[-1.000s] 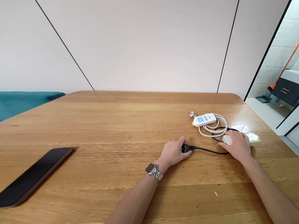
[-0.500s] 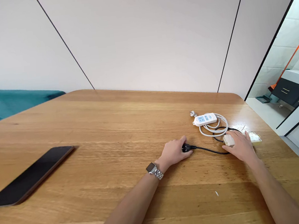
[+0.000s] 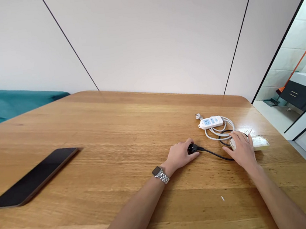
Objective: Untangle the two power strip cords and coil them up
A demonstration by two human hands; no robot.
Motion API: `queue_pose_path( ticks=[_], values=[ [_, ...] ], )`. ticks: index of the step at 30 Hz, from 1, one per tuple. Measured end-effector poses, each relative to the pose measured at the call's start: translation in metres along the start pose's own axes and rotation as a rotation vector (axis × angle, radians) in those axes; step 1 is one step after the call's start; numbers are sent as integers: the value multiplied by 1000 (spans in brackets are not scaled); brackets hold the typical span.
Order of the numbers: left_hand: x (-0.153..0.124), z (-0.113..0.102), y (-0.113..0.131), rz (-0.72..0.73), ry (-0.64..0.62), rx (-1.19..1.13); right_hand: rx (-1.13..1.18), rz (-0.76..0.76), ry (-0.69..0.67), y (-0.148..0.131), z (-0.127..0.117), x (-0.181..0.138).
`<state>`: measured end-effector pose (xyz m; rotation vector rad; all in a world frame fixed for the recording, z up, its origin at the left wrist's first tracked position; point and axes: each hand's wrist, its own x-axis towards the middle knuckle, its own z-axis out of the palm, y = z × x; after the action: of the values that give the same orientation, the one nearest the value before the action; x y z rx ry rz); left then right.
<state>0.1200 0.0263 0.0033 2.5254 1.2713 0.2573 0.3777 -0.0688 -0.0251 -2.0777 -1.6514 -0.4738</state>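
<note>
My left hand [image 3: 181,152], with a metal-banded watch at the wrist, is closed around a black power plug [image 3: 192,148] low over the wooden table. A black cord [image 3: 216,154] runs from the plug toward my right hand [image 3: 242,149]. That hand curls over a white block [image 3: 232,143], thumb on the near side and fingers on the far side; most of the block is hidden. A pale labelled box [image 3: 260,141] sticks out to the right of the hand; whether it joins the block is hidden. Just beyond lies a white power strip [image 3: 211,122] with its coiled white cable [image 3: 230,122].
A dark tablet-like slab [image 3: 35,177] lies on the wooden table [image 3: 116,134] at left. A small white scrap [image 3: 222,198] is near the front. A pale panelled wall [image 3: 154,36] stands behind, teal cloth [image 3: 14,101] at far left, and a doorway at right.
My right hand has shifted left over the white block, covering more of it and exposing more of the labelled box. My left hand still holds the plug. The view has shifted slightly.
</note>
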Motion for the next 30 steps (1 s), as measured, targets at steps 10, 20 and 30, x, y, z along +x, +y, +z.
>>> queue_pose_path(
  ticks=[10, 20, 30],
  values=[
    [3, 5, 1, -4, 30, -38, 106, -184, -79, -61, -3, 23],
    [2, 5, 1, 6, 24, -27, -207, -223, -383, -63, 14, 124],
    [2, 7, 0, 12, 35, -37, -345, 146, -375, 8, -11, 156]
  ],
)
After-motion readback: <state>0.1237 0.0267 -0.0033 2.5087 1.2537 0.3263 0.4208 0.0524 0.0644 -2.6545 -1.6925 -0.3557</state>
